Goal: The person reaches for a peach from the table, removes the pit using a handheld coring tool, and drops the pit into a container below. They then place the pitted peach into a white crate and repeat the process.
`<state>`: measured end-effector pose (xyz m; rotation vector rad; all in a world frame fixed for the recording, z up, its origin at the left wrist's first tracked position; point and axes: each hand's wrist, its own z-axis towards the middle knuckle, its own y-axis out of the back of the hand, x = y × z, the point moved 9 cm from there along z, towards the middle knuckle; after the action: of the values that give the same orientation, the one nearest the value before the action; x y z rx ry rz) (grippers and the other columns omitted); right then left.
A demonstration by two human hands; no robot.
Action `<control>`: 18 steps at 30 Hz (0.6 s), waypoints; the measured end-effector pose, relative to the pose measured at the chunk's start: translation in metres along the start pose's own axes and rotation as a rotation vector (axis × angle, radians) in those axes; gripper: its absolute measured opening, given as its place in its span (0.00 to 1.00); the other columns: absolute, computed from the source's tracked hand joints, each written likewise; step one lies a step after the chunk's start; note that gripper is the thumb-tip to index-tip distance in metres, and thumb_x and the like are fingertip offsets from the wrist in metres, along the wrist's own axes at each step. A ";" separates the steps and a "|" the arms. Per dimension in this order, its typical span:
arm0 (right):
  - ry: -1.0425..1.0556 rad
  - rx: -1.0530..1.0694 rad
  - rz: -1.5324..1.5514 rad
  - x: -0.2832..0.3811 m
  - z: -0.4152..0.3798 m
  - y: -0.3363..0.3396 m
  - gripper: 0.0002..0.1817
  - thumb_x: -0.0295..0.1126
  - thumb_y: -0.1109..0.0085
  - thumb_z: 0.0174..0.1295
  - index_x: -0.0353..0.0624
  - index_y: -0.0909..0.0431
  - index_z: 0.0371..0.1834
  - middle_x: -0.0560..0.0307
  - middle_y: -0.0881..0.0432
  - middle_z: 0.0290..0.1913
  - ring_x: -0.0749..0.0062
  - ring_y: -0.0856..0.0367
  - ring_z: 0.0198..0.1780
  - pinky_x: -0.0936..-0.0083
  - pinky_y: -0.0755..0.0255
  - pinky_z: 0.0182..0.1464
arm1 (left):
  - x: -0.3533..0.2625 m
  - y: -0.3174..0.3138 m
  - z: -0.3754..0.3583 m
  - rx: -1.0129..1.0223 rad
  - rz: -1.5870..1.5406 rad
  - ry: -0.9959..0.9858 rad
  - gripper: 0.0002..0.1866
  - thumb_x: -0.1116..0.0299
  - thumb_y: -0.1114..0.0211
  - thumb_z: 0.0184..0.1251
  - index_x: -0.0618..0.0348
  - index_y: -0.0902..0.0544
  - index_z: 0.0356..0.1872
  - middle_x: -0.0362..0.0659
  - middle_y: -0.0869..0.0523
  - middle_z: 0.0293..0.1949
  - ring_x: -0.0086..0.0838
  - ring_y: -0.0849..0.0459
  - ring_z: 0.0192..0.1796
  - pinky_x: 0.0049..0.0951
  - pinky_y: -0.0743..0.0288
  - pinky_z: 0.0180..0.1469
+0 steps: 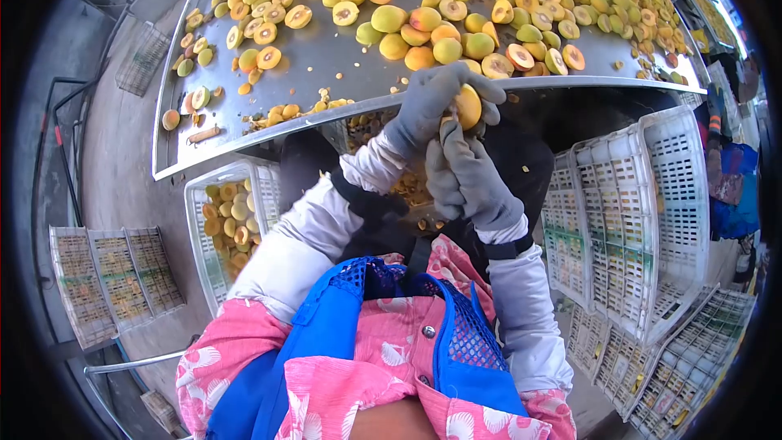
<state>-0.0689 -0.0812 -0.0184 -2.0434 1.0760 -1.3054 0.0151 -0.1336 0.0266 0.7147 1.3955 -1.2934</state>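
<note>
Both my hands wear grey gloves and meet at the near edge of a metal table (326, 65). My left hand (432, 106) curls around a yellow-orange apricot (468, 106) from above. My right hand (468, 175) presses against the same fruit from below, fingers closed; I cannot tell whether it holds a tool. Whole and halved apricots (423, 33) lie spread across the table just beyond my hands. Below my hands a container with small pits (411, 187) is partly hidden by my arms.
A white plastic crate (213, 232) with halved fruit stands on the floor at lower left. Empty white crates (643, 220) are stacked at right, more lie flat at far left (114, 277). Pits and scraps (301, 110) litter the table's near edge.
</note>
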 end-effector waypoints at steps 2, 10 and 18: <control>0.049 -0.197 -0.160 0.002 0.009 0.020 0.23 0.55 0.54 0.73 0.49 0.31 0.29 0.71 0.40 0.15 0.84 0.47 0.10 0.81 0.50 0.11 | 0.024 0.016 -0.004 -0.144 -0.164 0.065 0.33 0.43 0.54 0.75 0.71 0.18 0.42 0.51 0.14 0.30 0.30 0.16 0.30 0.27 0.20 0.34; 0.120 -0.126 -0.307 -0.005 0.023 0.003 0.21 0.52 0.56 0.75 0.49 0.32 0.29 0.71 0.39 0.16 0.87 0.45 0.11 0.83 0.49 0.11 | 0.049 0.070 -0.032 -0.519 -0.486 0.067 0.30 0.44 0.55 0.76 0.65 0.22 0.51 0.47 0.14 0.38 0.28 0.16 0.31 0.29 0.18 0.36; -0.067 -0.166 -0.326 -0.054 0.038 0.024 0.23 0.54 0.56 0.74 0.47 0.31 0.29 0.70 0.38 0.13 0.86 0.43 0.10 0.81 0.47 0.12 | -0.065 0.258 -0.291 -1.250 1.100 0.286 0.16 0.59 0.36 0.67 0.61 0.14 0.45 0.50 0.14 0.44 0.38 0.14 0.41 0.31 0.20 0.47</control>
<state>-0.0558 -0.0517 -0.0808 -2.4487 0.8720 -1.3242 0.1849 0.2174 -0.0347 0.5775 1.3518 0.5742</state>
